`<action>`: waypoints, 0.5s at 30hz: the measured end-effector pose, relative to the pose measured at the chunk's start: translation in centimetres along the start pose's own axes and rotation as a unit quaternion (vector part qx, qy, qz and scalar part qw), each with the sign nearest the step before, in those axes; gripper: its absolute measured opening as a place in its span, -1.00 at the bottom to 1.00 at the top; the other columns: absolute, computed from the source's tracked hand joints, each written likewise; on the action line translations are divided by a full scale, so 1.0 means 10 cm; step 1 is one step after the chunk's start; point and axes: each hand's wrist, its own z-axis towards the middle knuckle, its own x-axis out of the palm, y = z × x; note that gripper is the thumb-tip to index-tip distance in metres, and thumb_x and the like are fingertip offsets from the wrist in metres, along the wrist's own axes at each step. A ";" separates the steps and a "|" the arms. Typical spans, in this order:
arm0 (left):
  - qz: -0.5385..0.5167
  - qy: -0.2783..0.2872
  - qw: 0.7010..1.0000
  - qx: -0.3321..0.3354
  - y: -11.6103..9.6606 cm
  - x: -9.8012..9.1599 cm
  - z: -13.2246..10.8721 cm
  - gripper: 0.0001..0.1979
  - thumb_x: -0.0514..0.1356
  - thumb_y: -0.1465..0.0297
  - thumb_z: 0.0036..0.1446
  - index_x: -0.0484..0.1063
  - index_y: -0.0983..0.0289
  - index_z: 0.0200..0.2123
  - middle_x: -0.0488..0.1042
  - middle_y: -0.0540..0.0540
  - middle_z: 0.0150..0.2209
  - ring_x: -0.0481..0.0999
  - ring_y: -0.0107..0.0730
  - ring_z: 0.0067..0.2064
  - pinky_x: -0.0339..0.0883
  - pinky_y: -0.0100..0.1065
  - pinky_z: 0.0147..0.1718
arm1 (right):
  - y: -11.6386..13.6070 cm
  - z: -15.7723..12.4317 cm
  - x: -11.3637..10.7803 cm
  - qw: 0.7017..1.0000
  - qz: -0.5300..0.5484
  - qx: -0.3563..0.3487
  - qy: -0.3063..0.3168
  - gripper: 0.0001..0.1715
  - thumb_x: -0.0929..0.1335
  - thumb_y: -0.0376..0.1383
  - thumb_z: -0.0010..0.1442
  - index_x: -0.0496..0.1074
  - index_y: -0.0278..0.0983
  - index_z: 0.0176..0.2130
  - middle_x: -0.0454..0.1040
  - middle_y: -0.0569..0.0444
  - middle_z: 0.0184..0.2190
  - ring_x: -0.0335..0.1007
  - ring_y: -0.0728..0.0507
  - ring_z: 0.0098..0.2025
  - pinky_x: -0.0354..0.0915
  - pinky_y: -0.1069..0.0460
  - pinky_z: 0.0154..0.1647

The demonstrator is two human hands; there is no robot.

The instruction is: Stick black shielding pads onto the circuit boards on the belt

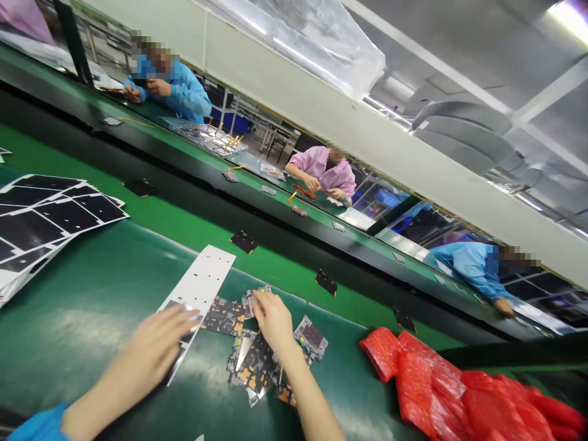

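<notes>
My left hand (pixel 158 346) lies flat, fingers stretched out, on the near end of a long white strip (pixel 202 278) with small holes and black stickers on the green bench. My right hand (pixel 273 318) reaches into a pile of small circuit boards (pixel 250 361), its fingers curled and pinched round one small board (pixel 252 299) at the far edge of the pile. A single metal-framed board (pixel 311 337) lies just right of that hand.
Stacked sheets of black stickers (pixel 41 217) lie at the left. Red plastic bags (pixel 441 380) sit at the right. Single black pieces (pixel 243 241) ride the green conveyor belt (pixel 193 226) beyond. Three people in blue and pink coats work across the belt.
</notes>
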 end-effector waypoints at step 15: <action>0.056 0.192 0.979 0.028 0.03 0.01 0.78 -0.46 -0.03 0.53 0.27 0.28 0.23 0.29 0.10 0.11 0.36 0.05 -0.08 0.40 -0.21 0.13 0.39 | -0.36 0.02 -0.32 0.980 -0.139 -0.072 0.119 -0.67 0.36 -0.41 0.30 0.47 -0.31 0.06 0.57 -0.16 -0.07 0.51 -0.25 -0.02 0.34 -0.14 0.05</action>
